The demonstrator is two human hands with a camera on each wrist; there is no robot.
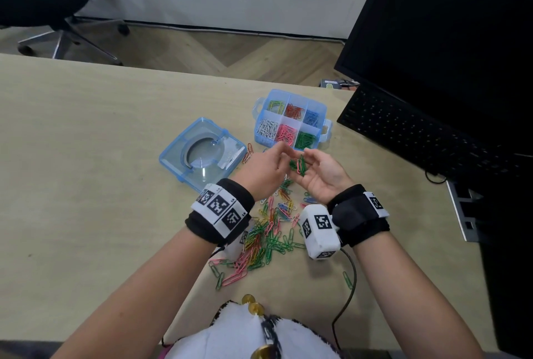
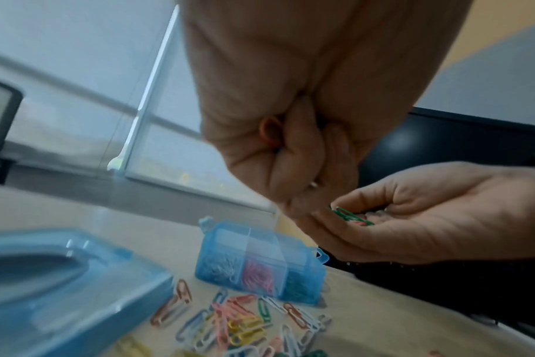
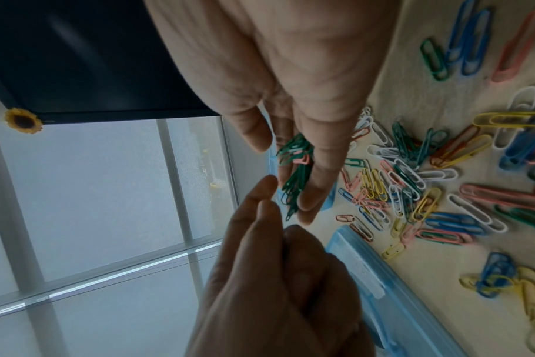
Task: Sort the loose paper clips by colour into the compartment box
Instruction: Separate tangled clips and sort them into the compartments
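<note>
Six compartments of the box [image 1: 291, 120] hold clips already: mixed colours, red and blue along the far row, white, pink and green along the near row. It stands open near the far edge of the tabletop [image 1: 86, 142], close to the right edge, with the keyboard [image 1: 427, 133] just to its right. Its lid [image 1: 199, 152] lies to its left, inner side up.

My right hand [image 1: 321, 175] is turned palm up, just in front of the box and above the tabletop, fingers loosely curled around a bunch [image 1: 300, 163] of green clips with at least one pink clip among them. My left hand [image 1: 264, 168] is raised beside it with the fingers curled in; the left wrist view shows a bit of something orange-red tucked in the fist, too blurred to name. Its fingertips [image 3: 267, 190] reach toward the bunch, and I cannot tell whether they touch it.

Loose clips [image 1: 271, 231] lie in a heap toward the near edge, under and between my wrists: pink, green, yellow, blue, white, red. One green clip [image 1: 347, 280] lies apart to the right of the heap, beside the cable [image 1: 350, 292] from my right wrist. A few more [image 1: 248, 152] sit between the lid and the box.
</note>
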